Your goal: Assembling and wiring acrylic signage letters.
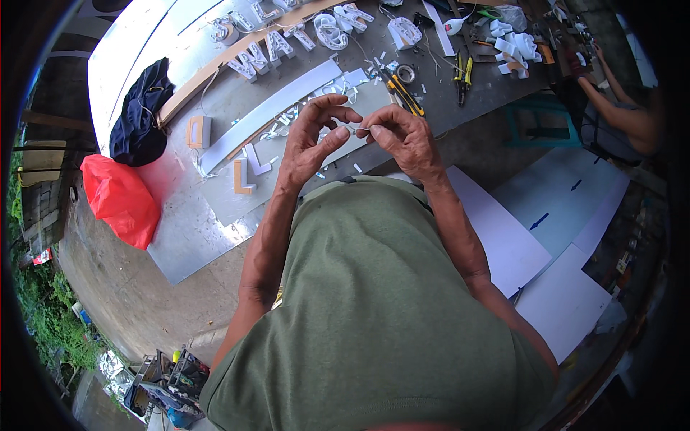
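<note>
Above the workbench, my right hand pinches a thin pale wire between thumb and fingertips. The wire reaches left toward the thumb of my left hand. That hand is curved, its thumb and forefinger apart, and any contact with the wire is too small to make out. Below my left hand lie white scraps and a white angled strip. An L-shaped letter piece with a tan face stands nearer me, left of my left wrist.
White channel letters line the far side. Yellow-handled pliers, a tape roll and yellow cutters lie right. A red bag and dark cloth occupy the left. White sheets lie lower right; another person's arm shows beyond.
</note>
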`<control>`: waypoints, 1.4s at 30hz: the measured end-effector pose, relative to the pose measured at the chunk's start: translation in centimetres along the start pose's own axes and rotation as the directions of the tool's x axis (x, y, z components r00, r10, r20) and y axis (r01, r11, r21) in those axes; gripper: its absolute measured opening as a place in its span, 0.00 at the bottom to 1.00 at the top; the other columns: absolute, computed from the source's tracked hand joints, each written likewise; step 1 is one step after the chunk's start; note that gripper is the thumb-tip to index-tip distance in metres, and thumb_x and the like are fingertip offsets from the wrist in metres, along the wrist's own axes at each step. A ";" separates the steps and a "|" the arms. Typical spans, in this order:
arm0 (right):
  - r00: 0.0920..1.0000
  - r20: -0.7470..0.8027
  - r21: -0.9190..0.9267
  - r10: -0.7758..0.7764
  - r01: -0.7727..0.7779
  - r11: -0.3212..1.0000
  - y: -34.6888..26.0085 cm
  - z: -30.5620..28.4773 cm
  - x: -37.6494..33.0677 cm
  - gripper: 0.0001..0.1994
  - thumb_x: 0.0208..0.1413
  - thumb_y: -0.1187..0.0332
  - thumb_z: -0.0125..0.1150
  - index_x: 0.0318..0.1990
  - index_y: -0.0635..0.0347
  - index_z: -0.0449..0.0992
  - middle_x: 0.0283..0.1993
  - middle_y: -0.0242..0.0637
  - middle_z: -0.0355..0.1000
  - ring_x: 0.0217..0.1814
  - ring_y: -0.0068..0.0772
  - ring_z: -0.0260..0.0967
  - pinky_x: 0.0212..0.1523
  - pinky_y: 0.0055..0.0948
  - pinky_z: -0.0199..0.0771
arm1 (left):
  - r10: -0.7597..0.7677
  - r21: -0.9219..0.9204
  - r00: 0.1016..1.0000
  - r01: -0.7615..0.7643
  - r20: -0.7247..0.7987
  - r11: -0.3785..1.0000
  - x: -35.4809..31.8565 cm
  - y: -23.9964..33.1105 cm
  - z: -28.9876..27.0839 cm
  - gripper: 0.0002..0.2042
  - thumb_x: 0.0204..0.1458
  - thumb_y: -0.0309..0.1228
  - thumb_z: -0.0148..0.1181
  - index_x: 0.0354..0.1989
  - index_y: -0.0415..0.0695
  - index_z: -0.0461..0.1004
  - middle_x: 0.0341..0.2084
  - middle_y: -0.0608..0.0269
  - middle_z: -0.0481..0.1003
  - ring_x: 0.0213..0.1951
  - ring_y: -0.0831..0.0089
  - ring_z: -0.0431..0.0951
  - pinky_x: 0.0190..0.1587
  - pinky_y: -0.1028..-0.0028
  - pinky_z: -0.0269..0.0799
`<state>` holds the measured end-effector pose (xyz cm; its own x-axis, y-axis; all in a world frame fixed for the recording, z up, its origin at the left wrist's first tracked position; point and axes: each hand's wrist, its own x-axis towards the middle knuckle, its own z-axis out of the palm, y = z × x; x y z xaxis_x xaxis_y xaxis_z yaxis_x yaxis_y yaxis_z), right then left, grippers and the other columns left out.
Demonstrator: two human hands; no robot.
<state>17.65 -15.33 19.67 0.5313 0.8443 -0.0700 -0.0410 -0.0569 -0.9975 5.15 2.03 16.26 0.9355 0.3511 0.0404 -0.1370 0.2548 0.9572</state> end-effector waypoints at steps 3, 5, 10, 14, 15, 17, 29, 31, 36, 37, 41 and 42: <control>0.998 -0.052 0.044 -0.047 0.049 0.998 -0.1 0.4 -0.1 0.05 0.63 0.74 0.58 0.42 0.65 0.77 0.39 0.35 0.79 0.43 0.23 0.77 0.48 0.26 0.78 | 0.072 0.173 0.997 -0.073 0.011 0.982 -0.4 -0.6 0.0 0.28 0.54 0.37 0.70 0.61 0.39 0.68 0.43 0.58 0.81 0.48 0.69 0.78 0.53 0.65 0.69; 0.996 -0.075 0.058 -0.051 0.055 0.997 0.0 0.5 -0.1 0.05 0.63 0.75 0.59 0.42 0.65 0.78 0.39 0.34 0.79 0.43 0.23 0.77 0.48 0.25 0.78 | 0.031 0.313 0.999 -0.021 -0.028 0.949 -0.6 -0.8 0.2 0.26 0.50 0.37 0.75 0.56 0.42 0.75 0.42 0.61 0.81 0.49 0.69 0.79 0.57 0.62 0.69; 0.995 -0.093 0.071 -0.025 0.032 0.997 0.0 0.3 -0.1 0.05 0.62 0.75 0.61 0.43 0.63 0.78 0.40 0.33 0.78 0.42 0.21 0.76 0.46 0.24 0.77 | 0.004 0.234 0.995 0.020 -0.104 0.972 -0.8 -0.5 0.6 0.10 0.51 0.30 0.73 0.40 0.42 0.83 0.35 0.64 0.82 0.43 0.73 0.80 0.48 0.69 0.74; 0.995 -0.076 0.069 -0.060 0.066 0.995 -0.3 0.3 0.1 0.04 0.62 0.75 0.61 0.43 0.62 0.79 0.40 0.32 0.77 0.41 0.20 0.76 0.45 0.23 0.76 | 0.131 0.321 0.986 -0.092 -0.102 0.942 -0.6 0.0 0.6 0.07 0.50 0.27 0.73 0.36 0.44 0.84 0.32 0.65 0.82 0.40 0.72 0.79 0.46 0.70 0.73; 0.994 -0.072 0.075 -0.078 0.083 0.994 -0.4 0.4 0.0 0.04 0.61 0.76 0.61 0.43 0.62 0.79 0.40 0.32 0.77 0.41 0.20 0.75 0.44 0.23 0.75 | 0.164 0.358 0.981 -0.117 -0.105 0.926 -0.6 0.2 0.6 0.07 0.48 0.27 0.74 0.35 0.45 0.84 0.32 0.66 0.82 0.39 0.71 0.79 0.45 0.70 0.73; 0.994 -0.065 0.081 -0.093 0.098 0.992 -0.6 0.4 0.1 0.05 0.61 0.76 0.62 0.43 0.62 0.79 0.40 0.32 0.77 0.40 0.20 0.74 0.44 0.23 0.74 | 0.229 0.426 0.968 -0.167 -0.099 0.889 -0.5 0.6 0.8 0.08 0.46 0.26 0.75 0.35 0.45 0.84 0.31 0.67 0.82 0.39 0.71 0.79 0.46 0.69 0.73; 0.973 -0.038 -0.048 -0.227 0.225 0.973 -1.3 0.1 -0.2 0.06 0.58 0.77 0.65 0.42 0.60 0.80 0.40 0.33 0.78 0.39 0.20 0.72 0.43 0.24 0.73 | 0.422 0.636 0.906 -0.311 -0.025 0.706 -0.5 2.1 1.1 0.11 0.41 0.25 0.77 0.35 0.48 0.85 0.31 0.71 0.83 0.39 0.70 0.78 0.47 0.69 0.73; 0.975 -0.050 -0.038 -0.217 0.215 0.976 -1.4 0.2 -0.2 0.06 0.58 0.78 0.65 0.42 0.61 0.80 0.40 0.33 0.78 0.39 0.21 0.72 0.43 0.24 0.74 | 0.432 0.648 0.902 -0.317 -0.020 0.693 -0.5 2.2 1.2 0.12 0.41 0.25 0.77 0.35 0.48 0.85 0.30 0.71 0.83 0.39 0.70 0.78 0.47 0.69 0.73; 0.980 -0.051 -0.069 -0.190 0.187 0.980 -1.0 -0.1 -0.5 0.05 0.58 0.77 0.65 0.41 0.61 0.81 0.40 0.33 0.78 0.39 0.20 0.72 0.43 0.24 0.74 | 0.418 0.695 0.909 -0.296 -0.007 0.656 -0.8 2.3 1.5 0.13 0.38 0.26 0.78 0.35 0.49 0.85 0.28 0.71 0.82 0.38 0.70 0.78 0.45 0.68 0.73; 0.983 -0.050 -0.076 -0.175 0.171 0.982 -0.9 -0.1 -0.5 0.05 0.58 0.77 0.65 0.41 0.62 0.81 0.39 0.32 0.78 0.39 0.20 0.72 0.43 0.24 0.73 | 0.417 0.695 0.909 -0.296 -0.006 0.655 -0.9 2.3 1.5 0.13 0.38 0.26 0.78 0.35 0.49 0.85 0.28 0.71 0.82 0.38 0.70 0.78 0.45 0.68 0.73; 0.990 -0.030 -0.074 -0.137 0.135 0.988 0.0 -0.2 -0.6 0.06 0.59 0.75 0.64 0.43 0.62 0.80 0.40 0.33 0.78 0.38 0.19 0.72 0.41 0.23 0.74 | 0.357 0.697 0.933 -0.286 0.045 0.658 -1.3 2.2 1.3 0.10 0.40 0.27 0.78 0.33 0.48 0.85 0.25 0.71 0.81 0.37 0.69 0.77 0.46 0.68 0.71; 0.999 -0.036 -0.052 0.011 -0.013 0.999 0.0 0.1 -0.5 0.07 0.61 0.75 0.62 0.45 0.63 0.79 0.40 0.33 0.78 0.38 0.19 0.73 0.40 0.23 0.74 | 0.315 0.665 0.948 -0.265 0.046 0.698 -1.6 2.2 1.2 0.09 0.41 0.27 0.77 0.32 0.47 0.85 0.24 0.71 0.80 0.37 0.69 0.76 0.46 0.68 0.70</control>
<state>17.31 -15.74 19.72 0.5611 0.8238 -0.0812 -0.0042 -0.0953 -0.9954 3.72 0.96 18.61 0.8586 0.3715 0.3532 -0.1266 -0.5141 0.8484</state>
